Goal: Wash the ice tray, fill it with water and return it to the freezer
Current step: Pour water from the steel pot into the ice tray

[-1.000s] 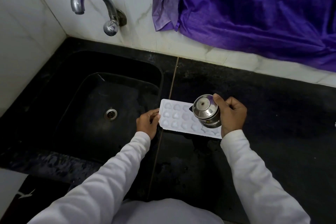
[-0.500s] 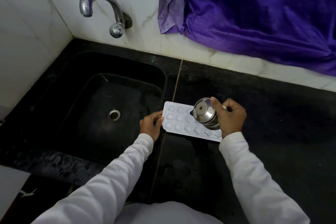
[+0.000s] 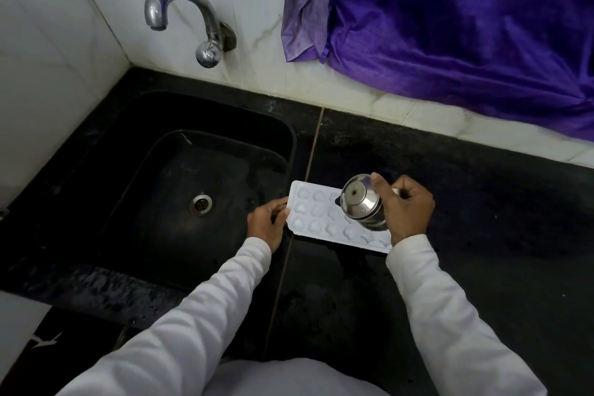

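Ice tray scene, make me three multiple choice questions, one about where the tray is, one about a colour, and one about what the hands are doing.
1. Where does the ice tray lie?
A. In the sink basin
B. On the black counter beside the sink
C. Under the tap

2. What colour is the cloth by the wall?
A. Purple
B. Green
C. Yellow

3. What is the right hand doing?
A. Resting flat on the counter
B. Turning the tap
C. Holding a steel pot tilted over the tray

Answers: B, the tray rests on the counter right of the sink. A, the draped cloth is purple. C, the steel pot is tipped over the tray while the left hand steadies the tray's end.
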